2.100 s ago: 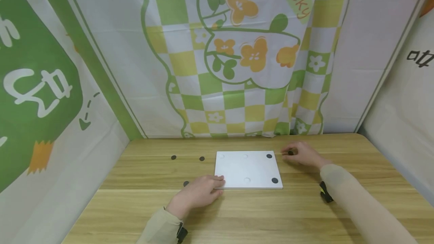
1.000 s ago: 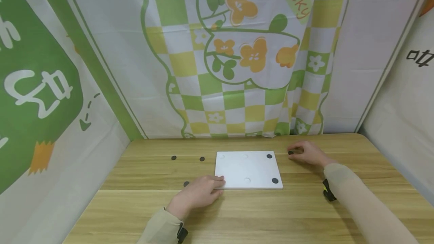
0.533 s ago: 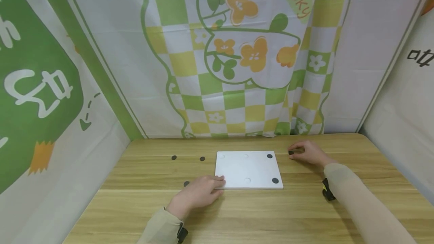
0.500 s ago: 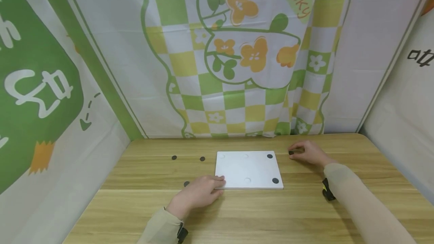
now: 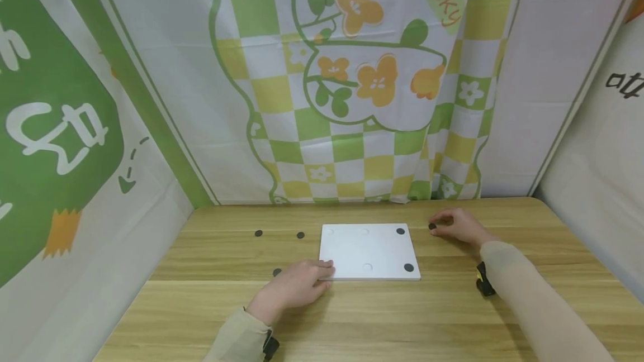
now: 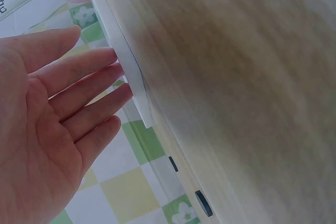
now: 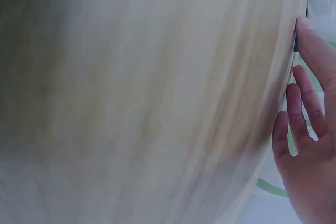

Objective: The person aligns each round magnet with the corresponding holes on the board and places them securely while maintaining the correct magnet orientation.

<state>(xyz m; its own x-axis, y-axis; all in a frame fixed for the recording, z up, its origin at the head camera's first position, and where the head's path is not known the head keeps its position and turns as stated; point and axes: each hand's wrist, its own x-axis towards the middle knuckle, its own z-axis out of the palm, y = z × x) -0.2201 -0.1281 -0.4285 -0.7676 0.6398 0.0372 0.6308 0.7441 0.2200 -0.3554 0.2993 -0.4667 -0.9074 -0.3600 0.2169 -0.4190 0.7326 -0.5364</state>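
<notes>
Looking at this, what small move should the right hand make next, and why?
Probably the right hand should lift the black disc it pinches towards the white board: two similar discs already sit there, other round marks hold none, and the left hand rests on its near left corner.

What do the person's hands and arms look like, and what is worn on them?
The left hand and right hand are bare, without gloves. The left sleeve and right sleeve are plain light beige. Small black devices show at the left wrist and right wrist, the latter's bearing a yellow-green mark.
</notes>
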